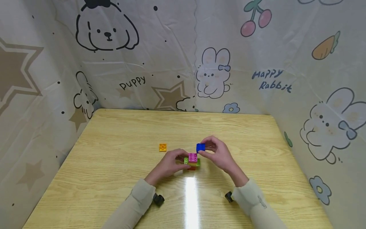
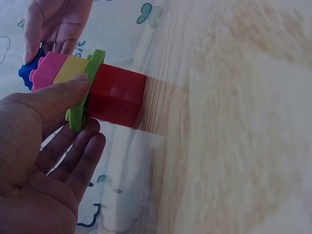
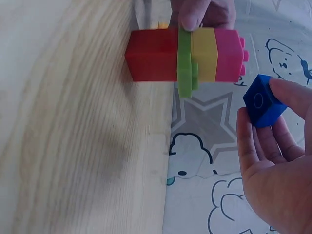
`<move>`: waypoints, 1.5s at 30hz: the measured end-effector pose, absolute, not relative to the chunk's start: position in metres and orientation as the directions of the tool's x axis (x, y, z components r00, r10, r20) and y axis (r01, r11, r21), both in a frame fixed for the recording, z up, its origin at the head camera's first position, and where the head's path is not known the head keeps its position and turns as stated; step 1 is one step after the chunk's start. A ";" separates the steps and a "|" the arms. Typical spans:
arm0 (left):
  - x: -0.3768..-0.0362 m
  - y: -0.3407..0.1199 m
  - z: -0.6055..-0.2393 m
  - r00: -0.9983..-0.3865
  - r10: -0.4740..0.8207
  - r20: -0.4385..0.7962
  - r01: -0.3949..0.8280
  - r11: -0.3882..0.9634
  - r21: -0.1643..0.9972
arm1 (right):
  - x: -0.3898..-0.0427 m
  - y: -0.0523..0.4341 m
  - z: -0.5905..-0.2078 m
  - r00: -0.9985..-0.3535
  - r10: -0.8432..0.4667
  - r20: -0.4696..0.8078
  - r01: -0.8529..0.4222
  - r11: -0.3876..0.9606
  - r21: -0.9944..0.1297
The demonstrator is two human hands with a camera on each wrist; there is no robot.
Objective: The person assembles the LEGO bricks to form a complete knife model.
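Note:
A small stack of bricks point(image 1: 192, 160) stands on the wooden table point(image 1: 114, 152): red at the bottom, then a green plate, yellow, and pink on top. In the left wrist view my left hand point(image 2: 53, 141) holds the stack point(image 2: 92, 87) with the thumb on the green plate and yellow brick. The stack point(image 3: 187, 54) also shows in the right wrist view. My right hand point(image 1: 213, 151) pinches a blue brick point(image 1: 200, 147) just above and right of the pink top; the blue brick point(image 3: 263, 101) is apart from the stack.
An orange square brick point(image 1: 162, 147) lies on the table left of my hands. Curtain walls printed with cartoon animals close in the table's back and both sides. Bare wood spreads all around the stack.

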State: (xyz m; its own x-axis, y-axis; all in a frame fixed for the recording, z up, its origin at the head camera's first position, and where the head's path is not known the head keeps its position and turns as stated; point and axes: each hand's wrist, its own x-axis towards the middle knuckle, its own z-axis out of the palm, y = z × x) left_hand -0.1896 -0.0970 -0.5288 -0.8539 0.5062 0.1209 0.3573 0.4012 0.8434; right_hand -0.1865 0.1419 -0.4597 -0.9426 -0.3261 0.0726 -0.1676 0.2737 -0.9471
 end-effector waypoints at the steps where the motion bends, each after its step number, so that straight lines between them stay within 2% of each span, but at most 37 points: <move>1: -0.190 -0.097 -0.529 -0.854 0.504 0.124 0.359 0.401 0.843 | -0.184 0.141 -0.457 -0.937 -0.340 0.074 -0.171 0.267 -0.948; 6: -0.190 -0.096 -0.530 -0.852 0.503 0.145 0.372 0.388 0.843 | -0.171 0.134 -0.446 -0.910 -0.407 0.073 -0.187 0.249 -0.950; 11: -0.190 -0.097 -0.530 -0.846 0.509 0.157 0.386 0.383 0.839 | -0.171 0.132 -0.459 -0.896 -0.434 0.097 -0.223 0.249 -0.942; 18: -0.190 -0.097 -0.530 -0.842 0.519 0.148 0.383 0.380 0.842 | -0.176 0.134 -0.478 -0.890 -0.433 0.142 -0.274 0.259 -0.926; 30: -0.189 -0.098 -0.529 -0.835 0.528 0.156 0.389 0.364 0.846 | -0.176 0.133 -0.479 -0.887 -0.434 0.160 -0.317 0.318 -0.894; 45: -0.188 -0.097 -0.528 -0.842 0.518 0.152 0.380 0.369 0.848 | -0.178 0.129 -0.479 -0.870 -0.451 0.198 -0.362 0.312 -0.878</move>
